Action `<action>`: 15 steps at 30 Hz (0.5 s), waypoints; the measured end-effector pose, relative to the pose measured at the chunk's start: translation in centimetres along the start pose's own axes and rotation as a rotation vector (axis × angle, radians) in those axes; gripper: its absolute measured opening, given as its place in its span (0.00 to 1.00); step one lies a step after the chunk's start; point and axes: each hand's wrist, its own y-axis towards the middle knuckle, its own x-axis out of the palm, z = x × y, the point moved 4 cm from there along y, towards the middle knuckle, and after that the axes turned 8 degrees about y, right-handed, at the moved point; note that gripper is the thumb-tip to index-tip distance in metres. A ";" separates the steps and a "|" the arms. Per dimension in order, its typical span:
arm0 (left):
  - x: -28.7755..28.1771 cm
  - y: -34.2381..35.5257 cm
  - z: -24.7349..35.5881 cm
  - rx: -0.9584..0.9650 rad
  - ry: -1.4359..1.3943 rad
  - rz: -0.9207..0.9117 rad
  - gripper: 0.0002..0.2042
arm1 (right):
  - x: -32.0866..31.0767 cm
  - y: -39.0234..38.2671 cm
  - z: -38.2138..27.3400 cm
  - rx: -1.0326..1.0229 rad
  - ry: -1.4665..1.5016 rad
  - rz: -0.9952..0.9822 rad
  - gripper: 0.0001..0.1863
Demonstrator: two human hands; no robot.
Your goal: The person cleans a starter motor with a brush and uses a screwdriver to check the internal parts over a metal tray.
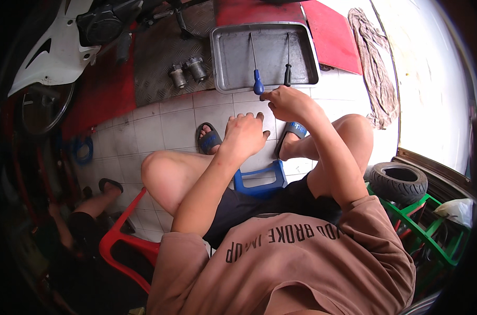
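Note:
A shallow grey metal tray point(219, 65) lies in front of me, with two long screwdrivers resting in it. The blue-handled screwdriver point(258, 81) points away from me, its handle over the near rim. To its right lies a black-handled screwdriver point(287, 76), also pointing away. My right hand point(291, 103) is just below both handles, a finger reaching left close to the end of the blue one; I cannot tell whether they touch. My left hand point(244, 135) hovers above the tiles, back up, fingers stretched out and holding nothing.
Two cylindrical metal parts point(187, 73) stand on the patterned metal plate point(159, 60) left of the tray. A motorbike point(65, 42) is at upper left. On the right are a crumpled cloth point(374, 68) and a tyre point(398, 181) on a green rack. Another person point(86, 220) sits lower left.

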 end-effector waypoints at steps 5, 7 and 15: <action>1.4 -0.2 -0.6 -0.008 -0.040 -0.116 0.25 | 0.2 -0.9 -1.3 -0.020 0.010 -0.008 0.19; 1.2 0.6 -1.7 -0.039 0.008 -0.162 0.25 | -0.1 -0.7 -1.6 -0.024 0.010 0.010 0.19; -0.7 4.5 -4.2 -0.035 0.008 -0.084 0.23 | -1.3 0.6 1.4 0.129 -0.020 -0.087 0.21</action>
